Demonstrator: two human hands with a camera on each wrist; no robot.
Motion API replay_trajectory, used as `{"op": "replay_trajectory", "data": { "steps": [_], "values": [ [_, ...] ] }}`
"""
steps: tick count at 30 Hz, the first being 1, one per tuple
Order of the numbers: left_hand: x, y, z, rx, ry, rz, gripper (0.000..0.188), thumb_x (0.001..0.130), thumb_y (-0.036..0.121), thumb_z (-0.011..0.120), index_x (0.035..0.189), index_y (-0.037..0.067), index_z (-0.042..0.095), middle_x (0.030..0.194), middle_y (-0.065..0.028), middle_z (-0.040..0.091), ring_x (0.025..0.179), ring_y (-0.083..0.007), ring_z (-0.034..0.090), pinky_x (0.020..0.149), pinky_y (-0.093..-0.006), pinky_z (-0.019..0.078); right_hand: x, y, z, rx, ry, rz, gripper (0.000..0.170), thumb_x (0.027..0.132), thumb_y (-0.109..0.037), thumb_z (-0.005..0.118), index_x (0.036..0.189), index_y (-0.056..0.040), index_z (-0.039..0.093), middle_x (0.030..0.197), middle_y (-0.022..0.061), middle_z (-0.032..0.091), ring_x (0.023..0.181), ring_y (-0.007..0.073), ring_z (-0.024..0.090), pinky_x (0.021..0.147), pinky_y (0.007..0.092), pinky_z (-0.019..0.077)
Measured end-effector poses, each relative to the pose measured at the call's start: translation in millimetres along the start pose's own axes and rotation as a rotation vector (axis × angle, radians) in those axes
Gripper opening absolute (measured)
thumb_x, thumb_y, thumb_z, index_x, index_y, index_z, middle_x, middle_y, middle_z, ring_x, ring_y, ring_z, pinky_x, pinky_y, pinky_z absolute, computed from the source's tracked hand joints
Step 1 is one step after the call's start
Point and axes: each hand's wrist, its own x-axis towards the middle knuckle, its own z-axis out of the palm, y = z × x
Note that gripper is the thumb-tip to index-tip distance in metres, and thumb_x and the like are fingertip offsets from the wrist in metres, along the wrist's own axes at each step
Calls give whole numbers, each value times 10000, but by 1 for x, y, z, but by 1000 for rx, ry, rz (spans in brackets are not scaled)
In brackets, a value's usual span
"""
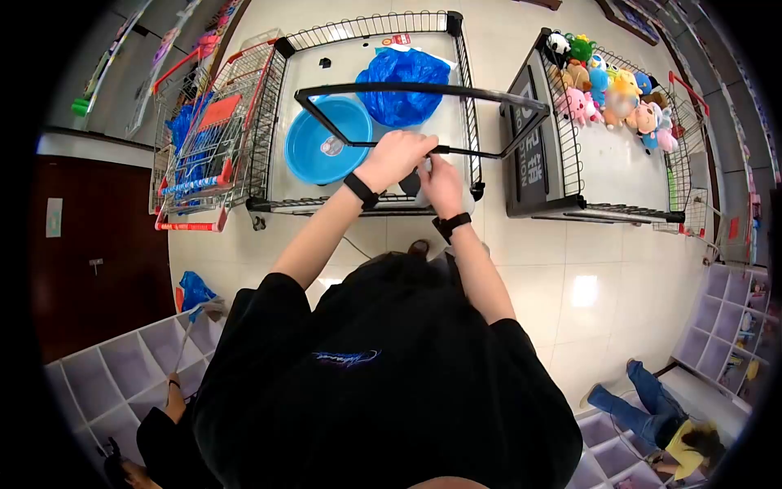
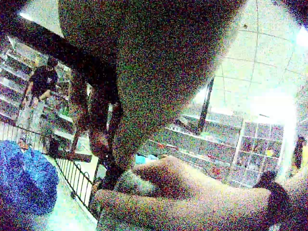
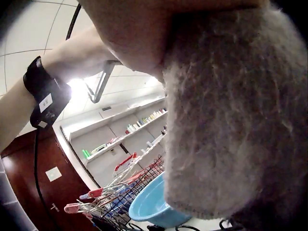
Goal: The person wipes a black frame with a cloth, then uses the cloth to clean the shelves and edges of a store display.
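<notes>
In the head view, my left hand (image 1: 399,159) curls over the lower bar of a black metal frame (image 1: 481,153). Just right of it, my right hand (image 1: 442,187) has its fingertips raised to that bar and pinches a grey fuzzy item, partly hidden behind the hands. Close up in the right wrist view, the grey fuzzy item (image 3: 231,120) hangs beneath the fingers, its lower edge rounded. The left wrist view is grainy; my left hand (image 2: 159,57) fills its top and my right hand (image 2: 166,178) is below, both meeting at the dark bar.
A wire cart under my hands holds a blue basin (image 1: 358,155) and a blue plastic bag (image 1: 407,85). Right of it stands a cart with plush toys (image 1: 623,94); shopping carts (image 1: 204,155) are at left. Two other people are by compartment shelves at lower left and lower right.
</notes>
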Motion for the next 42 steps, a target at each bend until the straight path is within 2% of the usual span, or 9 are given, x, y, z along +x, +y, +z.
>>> {"op": "replay_trajectory", "data": {
  "steps": [7,15,20,23,25,30,33,37,42],
  "values": [
    [-26,53,-54,-70,285,84,480,849,99,734,1318,109,631,1142,-90,686,1039,-303,643,902,-423,513,1,5,-8,-48,-91,17,277,967,-299,655,1097,-54,671,906,217,728,874,435,695,770,536,548],
    [-108,39,12,-527,-265,-441,291,922,227,727,1143,45,680,933,-160,708,850,-335,698,746,-447,546,-3,24,-58,274,-133,240,539,887,-413,755,1155,47,666,973,288,727,950,445,713,814,457,555],
    [-95,40,61,-508,-308,-306,725,875,328,773,1493,88,479,920,-200,695,834,-402,675,740,-484,534,-25,14,-90,471,-21,133,203,996,-186,684,1094,-19,626,944,84,669,887,177,612,837,310,498],
    [-82,33,89,-688,-268,-215,705,868,262,789,1473,72,481,756,-138,624,724,-346,635,676,-447,505,-33,3,-106,523,-39,7,166,1016,-156,651,1100,-21,603,959,69,643,911,156,587,857,298,483],
    [-81,36,86,-767,-234,-264,529,832,172,790,1308,56,592,829,-149,625,773,-349,636,705,-430,509,-40,-4,-113,602,-136,77,144,1028,-145,634,1111,-36,590,1029,55,610,1009,133,552,931,285,449],
    [-106,30,76,-742,-1,-211,227,781,75,759,952,37,615,996,-117,601,918,-363,640,790,-447,523,-48,3,-103,600,-225,4,197,1011,-160,675,1127,-61,551,1001,36,567,964,127,524,874,278,454],
    [-125,29,45,-567,78,-364,235,772,67,755,880,35,548,1174,-100,663,885,-331,673,749,-425,543,-52,-19,-110,538,-370,220,202,978,-124,711,1058,-44,543,928,48,566,873,142,524,779,296,469],
    [-126,19,35,-416,375,-387,238,799,25,715,984,45,566,1257,-101,668,898,-364,679,741,-449,554,-54,-43,-107,373,-229,-229,286,858,-37,806,922,-32,527,857,109,557,784,287,553,702,347,473],
    [-116,17,25,-253,86,-428,618,820,34,710,1400,160,542,1136,-123,638,915,-368,680,750,-466,566,-56,-37,-102,191,-159,-266,356,763,-86,894,842,-37,551,793,101,576,744,310,586,663,386,481]
  ]
}}
